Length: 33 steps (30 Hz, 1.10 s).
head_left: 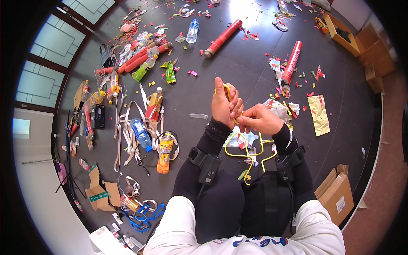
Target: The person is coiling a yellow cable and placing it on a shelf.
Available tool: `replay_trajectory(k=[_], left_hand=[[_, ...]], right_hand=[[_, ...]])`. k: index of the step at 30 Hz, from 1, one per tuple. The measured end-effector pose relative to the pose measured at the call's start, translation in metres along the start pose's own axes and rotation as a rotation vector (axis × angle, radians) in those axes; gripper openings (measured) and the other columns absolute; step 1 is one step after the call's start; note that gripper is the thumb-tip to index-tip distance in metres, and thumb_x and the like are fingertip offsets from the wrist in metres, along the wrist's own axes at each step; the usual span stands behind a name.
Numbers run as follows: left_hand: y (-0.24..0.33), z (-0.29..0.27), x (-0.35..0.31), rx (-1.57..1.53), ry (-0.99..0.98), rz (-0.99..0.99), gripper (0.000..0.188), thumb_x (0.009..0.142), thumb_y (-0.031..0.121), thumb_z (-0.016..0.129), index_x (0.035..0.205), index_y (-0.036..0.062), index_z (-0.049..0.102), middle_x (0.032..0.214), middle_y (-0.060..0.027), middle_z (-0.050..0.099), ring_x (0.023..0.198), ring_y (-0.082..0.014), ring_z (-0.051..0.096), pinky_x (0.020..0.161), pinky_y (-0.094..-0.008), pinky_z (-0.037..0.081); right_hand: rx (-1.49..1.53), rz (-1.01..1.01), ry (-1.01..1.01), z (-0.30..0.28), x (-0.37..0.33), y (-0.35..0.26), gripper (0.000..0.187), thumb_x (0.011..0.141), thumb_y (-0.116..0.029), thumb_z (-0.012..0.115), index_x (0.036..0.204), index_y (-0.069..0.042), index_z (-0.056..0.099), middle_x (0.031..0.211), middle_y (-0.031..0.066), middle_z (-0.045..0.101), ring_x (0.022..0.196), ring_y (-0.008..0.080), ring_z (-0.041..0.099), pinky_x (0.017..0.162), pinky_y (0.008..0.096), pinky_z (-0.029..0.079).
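Note:
Yellow cord point(225, 146) loops around the palm and thumb of my left hand point(223, 104), whose fingers are curled closed with the thumb pointing up. Just below and to its right, my right hand point(263, 120) pinches the same cord between thumb and fingertips. From there the cord hangs in loose loops in front of my knees, above paper scraps point(242, 139) on the floor. Both hands are close together, nearly touching. A short clear plastic piece point(198, 116) lies on the floor left of them.
Bottles, including an orange drink bottle point(165, 153) and a blue one point(140, 134), lie among pale straps point(120, 144) at left. Red tubes point(223, 38) and confetti litter the far floor. Crumpled yellow paper point(318, 114) and a cardboard box point(338, 195) are at right.

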<state>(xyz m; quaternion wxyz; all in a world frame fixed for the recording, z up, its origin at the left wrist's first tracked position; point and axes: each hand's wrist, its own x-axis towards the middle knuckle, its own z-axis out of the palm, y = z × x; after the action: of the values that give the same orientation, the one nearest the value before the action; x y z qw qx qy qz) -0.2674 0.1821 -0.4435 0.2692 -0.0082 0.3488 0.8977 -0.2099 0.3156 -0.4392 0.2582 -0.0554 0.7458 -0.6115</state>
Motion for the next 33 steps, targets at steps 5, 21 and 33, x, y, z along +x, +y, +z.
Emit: replay_trajectory(k=[5,21,33], left_hand=[[0.0,0.001,0.001,-0.053,-0.049,0.003,0.05,0.088,0.054,0.03,0.063,0.0105,0.034,0.041,0.0029,0.025,0.028,-0.0063,0.021,0.028,-0.0199,0.019],[-0.001,0.003,0.002,-0.18,-0.081,-0.029,0.042,0.089,0.046,0.038,0.065,0.0117,0.034,0.041,0.0033,0.025,0.027,-0.0064,0.02,0.028,-0.0197,0.018],[0.011,0.004,-0.002,-0.726,-0.402,-0.063,0.045,0.091,0.047,0.029,0.066,0.0099,0.035,0.043,0.0008,0.031,0.027,-0.0075,0.028,0.03,-0.0207,0.022]], right_hand=[[0.099,-0.064,0.008,-0.002,0.002,0.004,0.034,0.084,-0.027,0.057,0.069,0.002,0.064,0.061,0.0027,0.06,0.054,0.0081,0.055,0.052,0.0216,0.044],[-0.025,-0.215,0.09,-0.011,0.003,0.018,0.029,0.082,-0.025,0.059,0.068,0.0,0.062,0.075,0.0007,0.057,0.067,0.0106,0.053,0.061,0.0269,0.04],[0.276,-0.181,0.187,-0.015,0.004,0.029,0.032,0.09,-0.026,0.046,0.112,-0.003,0.05,0.108,0.0035,0.052,0.105,0.0109,0.044,0.092,0.0253,0.033]])
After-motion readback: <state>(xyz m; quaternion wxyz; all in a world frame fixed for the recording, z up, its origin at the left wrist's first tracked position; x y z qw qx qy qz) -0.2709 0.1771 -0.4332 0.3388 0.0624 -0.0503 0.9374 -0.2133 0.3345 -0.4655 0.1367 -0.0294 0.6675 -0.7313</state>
